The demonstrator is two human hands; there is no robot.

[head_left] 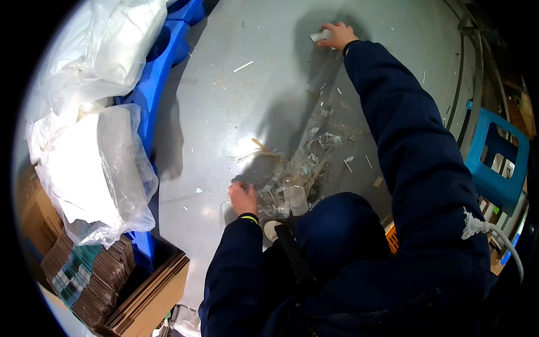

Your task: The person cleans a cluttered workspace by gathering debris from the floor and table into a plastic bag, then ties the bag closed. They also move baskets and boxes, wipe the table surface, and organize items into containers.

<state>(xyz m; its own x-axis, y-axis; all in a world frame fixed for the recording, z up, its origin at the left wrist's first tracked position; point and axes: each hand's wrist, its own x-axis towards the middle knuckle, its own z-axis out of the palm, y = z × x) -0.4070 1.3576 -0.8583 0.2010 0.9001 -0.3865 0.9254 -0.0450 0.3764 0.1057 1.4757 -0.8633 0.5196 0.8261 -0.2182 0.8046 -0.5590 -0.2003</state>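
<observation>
My right hand (pixel 341 36) reaches far over the grey floor, its fingers closed round a small white cylinder-shaped piece (pixel 320 36). I cannot make out exactly what that piece is. Low over the floor, my left hand (pixel 243 199) is held with thumb and fingers a little apart, and nothing shows between them. Beside it to the right lies a pile of clear plastic scraps (pixel 303 168), with a cloudy plastic piece (pixel 296 199) at its near end. Thin pale strips (pixel 259 150) lie just beyond my left hand.
On the left, white bundles in clear plastic bags (pixel 92 168) rest by a blue pallet (pixel 150 101). Nearer stand folded cardboard pieces (pixel 92 275) in a carton (pixel 157 292). To the right is a blue plastic stool (pixel 497 160) beside a metal frame (pixel 480 62). Small litter dots the floor (pixel 252 33).
</observation>
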